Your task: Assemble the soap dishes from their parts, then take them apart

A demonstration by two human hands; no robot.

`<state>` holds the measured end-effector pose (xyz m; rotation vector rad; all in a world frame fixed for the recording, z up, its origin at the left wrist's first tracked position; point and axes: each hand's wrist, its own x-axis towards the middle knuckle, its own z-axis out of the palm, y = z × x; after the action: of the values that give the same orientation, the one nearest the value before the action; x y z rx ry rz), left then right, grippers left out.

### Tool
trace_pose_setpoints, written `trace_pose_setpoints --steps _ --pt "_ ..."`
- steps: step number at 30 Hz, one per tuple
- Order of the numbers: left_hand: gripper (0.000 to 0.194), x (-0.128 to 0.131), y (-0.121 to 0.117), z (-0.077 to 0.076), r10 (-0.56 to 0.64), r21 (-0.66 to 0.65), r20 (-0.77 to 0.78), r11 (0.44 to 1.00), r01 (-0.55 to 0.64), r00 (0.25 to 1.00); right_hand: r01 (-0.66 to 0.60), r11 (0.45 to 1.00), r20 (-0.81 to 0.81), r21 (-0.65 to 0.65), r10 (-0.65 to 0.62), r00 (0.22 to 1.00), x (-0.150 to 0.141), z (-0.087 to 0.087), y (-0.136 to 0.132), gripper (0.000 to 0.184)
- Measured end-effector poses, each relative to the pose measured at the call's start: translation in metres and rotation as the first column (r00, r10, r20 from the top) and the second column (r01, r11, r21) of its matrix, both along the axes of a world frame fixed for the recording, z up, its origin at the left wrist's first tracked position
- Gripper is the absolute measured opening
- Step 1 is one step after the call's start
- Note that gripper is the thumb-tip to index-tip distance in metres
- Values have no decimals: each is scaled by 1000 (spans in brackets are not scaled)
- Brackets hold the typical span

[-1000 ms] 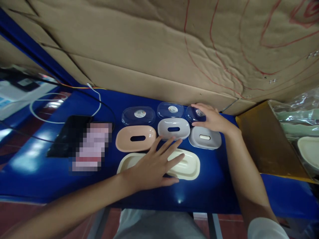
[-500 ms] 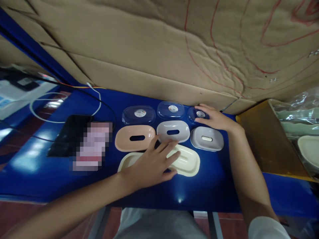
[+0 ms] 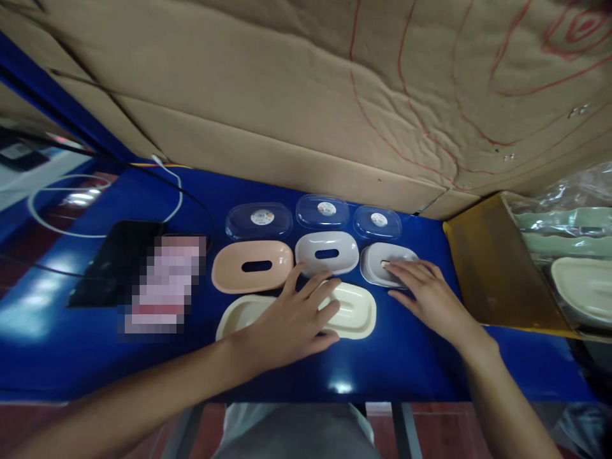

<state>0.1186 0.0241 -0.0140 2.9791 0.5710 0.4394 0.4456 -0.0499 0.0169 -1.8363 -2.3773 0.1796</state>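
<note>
Soap-dish parts lie in rows on a blue table [image 3: 406,357]. At the back are three clear lids [image 3: 259,220], [image 3: 322,211], [image 3: 377,222]. In front of them sit a pink tray [image 3: 252,266], a grey tray [image 3: 326,252] and a second grey tray [image 3: 382,262]. Nearest me are two cream trays [image 3: 356,309], side by side. My left hand [image 3: 291,317] lies flat with spread fingers over the cream trays. My right hand [image 3: 428,294] rests open, its fingertips on the right grey tray.
A black phone [image 3: 115,258] and a blurred pink item [image 3: 162,284] lie at the left, with white and black cables [image 3: 172,191] behind. A cardboard wall [image 3: 306,95] backs the table. At the right a yellow-brown box [image 3: 497,268] holds bagged green and cream trays [image 3: 574,255].
My right hand left the right clear lid at the back and came forward onto the right grey tray. My left hand stayed on the cream trays.
</note>
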Motion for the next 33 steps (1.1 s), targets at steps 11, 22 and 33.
trace_pose_setpoints --steps 11,22,33 --pt "38 1 0 -1 4 -23 9 1000 -4 1000 41 994 -46 -104 -46 998 4 13 -41 35" --pt "37 2 1 -1 -5 -21 32 1000 6 999 17 985 9 170 -19 1000 7 14 35 30" --pt "37 0 1 -1 -7 -18 34 1000 7 999 -36 998 -63 -49 33 997 1 9 43 29"
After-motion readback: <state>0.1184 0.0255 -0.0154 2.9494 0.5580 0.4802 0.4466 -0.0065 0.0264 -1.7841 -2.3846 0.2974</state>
